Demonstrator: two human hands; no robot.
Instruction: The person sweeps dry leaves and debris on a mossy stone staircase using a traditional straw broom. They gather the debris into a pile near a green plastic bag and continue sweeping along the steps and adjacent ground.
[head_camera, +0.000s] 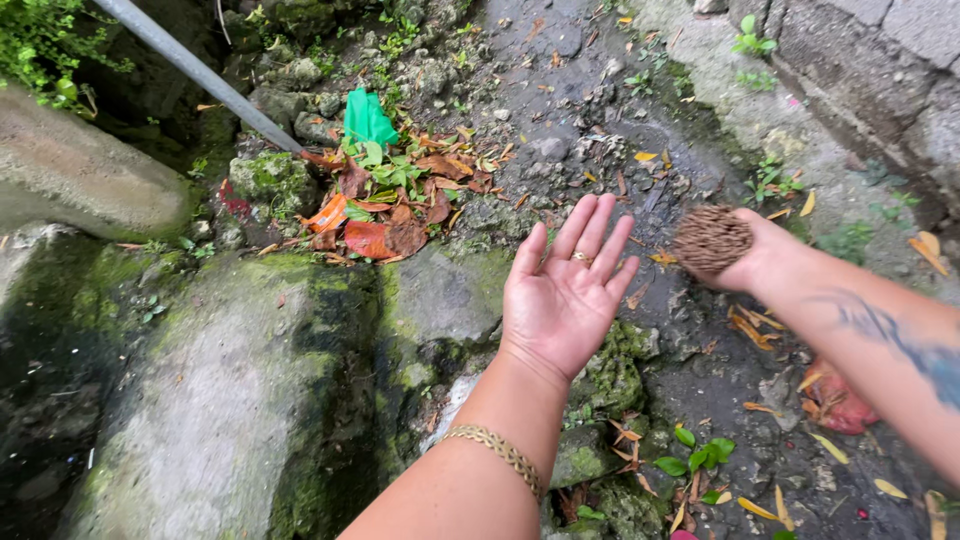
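Observation:
My left hand (562, 290) is held out palm up with fingers spread and nothing in it; a ring is on one finger and a gold bracelet (497, 453) sits on the wrist. My right hand (765, 255) grips the butt end of a bundled stick broom (710, 240), whose brown stick ends face the camera. Both hands hover above wet, mossy stones (440, 300) and dark muddy ground. Beyond the left hand lies a pile of fallen red and orange leaves (385, 215).
A green plastic scrap (367, 118) lies by the leaf pile. A grey pipe (195, 70) slants across the upper left. A concrete block wall (870, 70) runs along the upper right. Yellow leaves are scattered on the ground at the right.

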